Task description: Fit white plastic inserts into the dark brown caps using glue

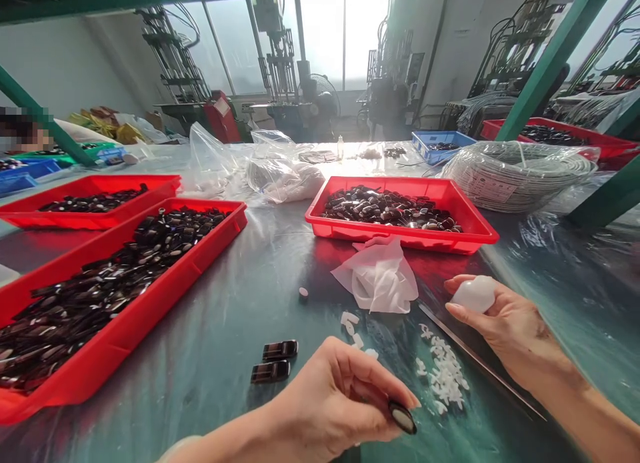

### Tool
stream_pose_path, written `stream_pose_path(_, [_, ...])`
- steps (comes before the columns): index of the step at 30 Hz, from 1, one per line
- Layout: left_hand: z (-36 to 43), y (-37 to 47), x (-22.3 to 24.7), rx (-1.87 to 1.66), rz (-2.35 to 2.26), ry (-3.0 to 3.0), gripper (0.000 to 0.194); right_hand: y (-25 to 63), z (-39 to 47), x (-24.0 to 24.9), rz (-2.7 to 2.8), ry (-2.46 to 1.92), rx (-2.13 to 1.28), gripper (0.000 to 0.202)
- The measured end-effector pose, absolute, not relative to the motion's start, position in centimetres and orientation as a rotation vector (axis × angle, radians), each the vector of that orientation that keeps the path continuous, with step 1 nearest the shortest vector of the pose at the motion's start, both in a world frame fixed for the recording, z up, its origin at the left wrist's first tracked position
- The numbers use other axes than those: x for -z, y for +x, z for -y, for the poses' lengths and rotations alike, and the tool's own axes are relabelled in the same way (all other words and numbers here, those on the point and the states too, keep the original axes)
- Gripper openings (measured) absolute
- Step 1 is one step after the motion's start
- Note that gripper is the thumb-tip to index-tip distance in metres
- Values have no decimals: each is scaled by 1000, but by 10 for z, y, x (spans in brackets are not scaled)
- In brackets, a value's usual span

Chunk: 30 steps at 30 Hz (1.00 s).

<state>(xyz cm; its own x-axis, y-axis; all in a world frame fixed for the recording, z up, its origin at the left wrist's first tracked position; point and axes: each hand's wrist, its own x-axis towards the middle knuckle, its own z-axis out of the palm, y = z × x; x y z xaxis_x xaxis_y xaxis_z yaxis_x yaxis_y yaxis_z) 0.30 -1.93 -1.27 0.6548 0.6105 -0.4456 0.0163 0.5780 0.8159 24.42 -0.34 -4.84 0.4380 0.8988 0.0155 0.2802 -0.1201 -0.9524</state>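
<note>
Clock read from the worker's seat, 12 straight ahead.

Nearest, 12: left hand (345,396) pinched nearly closed, thumb and fingertips gripping a dark oval piece (403,418); fingers cover part of its rim. White slips (349,321) beyond, some hidden behind the knuckles. At 2, right hand (515,326) half curled around a smooth white lump (474,294); underside hidden, so I can't say what it is.

Between hands, a heap of white bits (447,376), single shapes hard to make out. Thin rod (487,363) slants along its right side; table (580,336) shows open to the right edge.

At 11, two dark pieces (276,361) side by side; an open lane of table separates them from the long red tray (150,323) at 10, cut off by the left edge.

Farther, just past 12: crumpled white sheet (383,279) against the middle red tray (400,239). Plastic-wrapped coil (515,176), 1. Machines by the windows (345,36) blur in glare.
</note>
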Motion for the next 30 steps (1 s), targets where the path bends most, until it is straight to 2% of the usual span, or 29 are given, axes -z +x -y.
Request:
stream_pose_path(4, [16, 3, 7, -446, -810, 898, 20, 245, -1, 49, 966, -1594, -697, 60])
stream_pose_path(8, [5, -1, -4, -563, -905, 900, 19, 237, 9, 31, 933, -1583, -348, 83])
stream_pose_path(10, [0, -4, -8, -634, -962, 921, 20, 224, 22, 20, 1054, -1483, -40, 77])
stream_pose_path(11, [-2, -6, -8, -665, -984, 933, 20, 215, 30, 15, 1099, -1390, 31, 67])
stream_pose_path(13, [-6, -10, -8, -715, -1001, 952, 20, 197, 44, 12, 1345, -1193, -10, 36])
stream_pose_path(15, [-7, -12, -6, -739, -995, 967, 21, 183, 54, 15, 1783, -1062, -104, 22])
stream_pose_path(19, [-7, -11, -3, -697, -971, 973, 22, 171, 55, 33, 2273, -957, -244, 18])
stream_pose_path(30, [-4, -8, -2, -625, -888, 894, 34, 165, 50, 53, 2378, -1176, -165, 11])
